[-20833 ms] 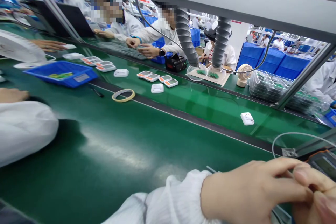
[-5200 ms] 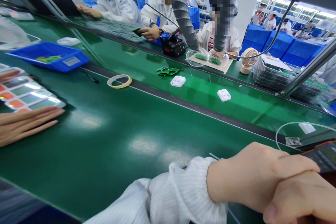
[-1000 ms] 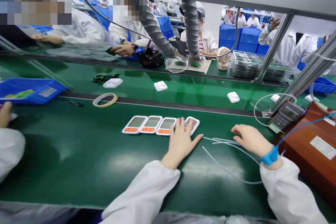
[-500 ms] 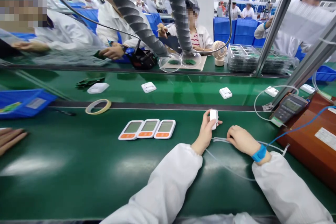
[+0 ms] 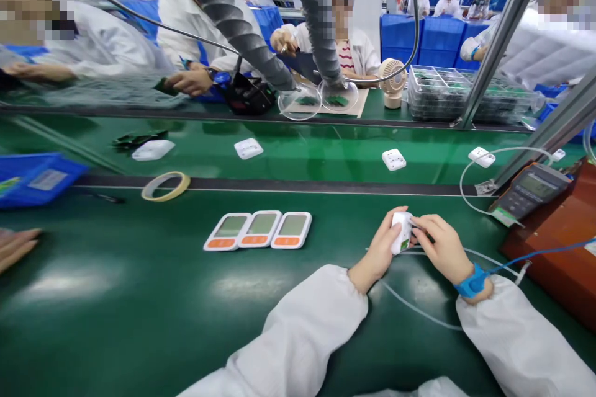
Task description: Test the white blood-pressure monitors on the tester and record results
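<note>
My left hand (image 5: 378, 253) is closed around a small white plastic device (image 5: 401, 232), tilted up over the green bench, with a bit of green showing at its lower edge. At the device's right side, my right hand (image 5: 440, 245) has thumb and fingers pinched together. Something thin and greyish shows at those fingertips, too small to name. A blue strap (image 5: 472, 282) with a cord circles my right wrist. Clear thin tubing (image 5: 421, 312) lies on the bench below both hands. To the left, three white devices with grey screens and orange bars (image 5: 259, 229) rest side by side.
Behind a dark rail, several white devices (image 5: 393, 160) sit on a green belt (image 5: 316, 155). A handheld meter (image 5: 533, 189) leans by a brown box (image 5: 559, 242) at right. A tape roll (image 5: 166, 187) and blue bin (image 5: 40, 178) are at left, near another person's hand (image 5: 18, 248).
My right hand has come up from the tubing to the device's side. My left hand has turned the device and moved slightly right. The belt's white devices have shifted left.
</note>
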`<state>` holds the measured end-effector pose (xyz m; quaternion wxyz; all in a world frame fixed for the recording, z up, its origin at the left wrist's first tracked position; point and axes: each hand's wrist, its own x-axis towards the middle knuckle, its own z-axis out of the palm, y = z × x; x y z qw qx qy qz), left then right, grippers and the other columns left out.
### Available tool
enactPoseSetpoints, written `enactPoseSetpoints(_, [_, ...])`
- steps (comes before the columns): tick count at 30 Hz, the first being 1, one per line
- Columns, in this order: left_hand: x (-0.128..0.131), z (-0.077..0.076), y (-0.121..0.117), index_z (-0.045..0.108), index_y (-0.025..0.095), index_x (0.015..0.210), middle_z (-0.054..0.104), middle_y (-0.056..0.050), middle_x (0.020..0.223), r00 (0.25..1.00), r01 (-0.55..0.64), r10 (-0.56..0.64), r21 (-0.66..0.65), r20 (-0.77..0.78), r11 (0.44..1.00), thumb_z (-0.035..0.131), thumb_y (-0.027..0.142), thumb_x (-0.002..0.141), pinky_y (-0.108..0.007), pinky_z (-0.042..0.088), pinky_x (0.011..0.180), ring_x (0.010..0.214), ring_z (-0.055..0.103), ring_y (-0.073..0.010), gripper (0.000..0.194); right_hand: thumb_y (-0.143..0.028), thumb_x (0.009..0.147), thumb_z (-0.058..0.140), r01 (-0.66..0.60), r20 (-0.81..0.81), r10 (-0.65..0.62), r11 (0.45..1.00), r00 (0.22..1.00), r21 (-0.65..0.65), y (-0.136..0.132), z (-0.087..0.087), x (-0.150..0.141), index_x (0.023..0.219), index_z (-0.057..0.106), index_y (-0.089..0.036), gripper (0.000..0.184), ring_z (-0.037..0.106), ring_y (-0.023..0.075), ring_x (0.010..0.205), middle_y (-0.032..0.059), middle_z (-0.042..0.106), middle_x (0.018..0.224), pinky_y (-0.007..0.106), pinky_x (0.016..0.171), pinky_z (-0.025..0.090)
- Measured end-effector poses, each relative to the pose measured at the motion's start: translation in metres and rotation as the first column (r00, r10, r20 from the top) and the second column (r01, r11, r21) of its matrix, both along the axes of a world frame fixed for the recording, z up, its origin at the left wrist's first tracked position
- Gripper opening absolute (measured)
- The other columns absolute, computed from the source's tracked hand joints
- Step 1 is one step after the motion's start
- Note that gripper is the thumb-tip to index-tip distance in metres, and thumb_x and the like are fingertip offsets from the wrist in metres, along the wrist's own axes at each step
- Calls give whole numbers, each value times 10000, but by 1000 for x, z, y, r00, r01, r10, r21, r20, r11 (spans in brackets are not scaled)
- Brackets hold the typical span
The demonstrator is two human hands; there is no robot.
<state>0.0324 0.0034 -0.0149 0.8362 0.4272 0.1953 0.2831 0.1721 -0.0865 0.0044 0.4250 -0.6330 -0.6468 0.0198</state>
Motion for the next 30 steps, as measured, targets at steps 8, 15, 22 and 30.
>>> enactPoseSetpoints(8, [-2, -1, 0, 481, 224, 1297, 608, -56, 1044, 1000, 14, -13, 20, -7, 1000, 652, 557, 827, -304, 527, 722, 774, 635, -161, 600, -223, 1002, 488, 12, -12, -12, 999, 1000, 50, -3, 3, -4, 1073, 694, -220, 218, 644, 198, 765, 57, 725, 901, 358, 718, 534])
enactPoseSetpoints(15, [-3, -2, 0, 545, 201, 1287, 611, -60, 1062, 997, -29, 38, 142, -63, 990, 603, 537, 866, -250, 467, 713, 806, 569, -145, 541, -252, 965, 577, 3, -115, 0, 1000, 993, 28, -2, 7, -11, 904, 662, -217, 110, 622, 199, 793, 37, 694, 837, 350, 733, 504])
enactPoseSetpoints(22, [-3, 2, 0, 559, 181, 1267, 615, -68, 1076, 992, -32, 58, 222, -112, 975, 588, 578, 859, -255, 445, 732, 860, 559, -167, 571, -216, 950, 571, 5, -142, -6, 1000, 990, -6, -2, 7, -14, 858, 634, -216, 111, 606, 189, 778, 25, 665, 809, 324, 732, 490])
enactPoseSetpoints(30, [-3, 1, -1, 532, 146, 1314, 614, -86, 1086, 983, 13, 43, 298, -179, 955, 548, 643, 861, -253, 441, 717, 865, 551, -170, 673, -176, 948, 572, 0, -137, 2, 1000, 991, 18, -1, 6, -16, 829, 606, -206, 127, 559, 163, 726, 1, 629, 763, 286, 685, 437])
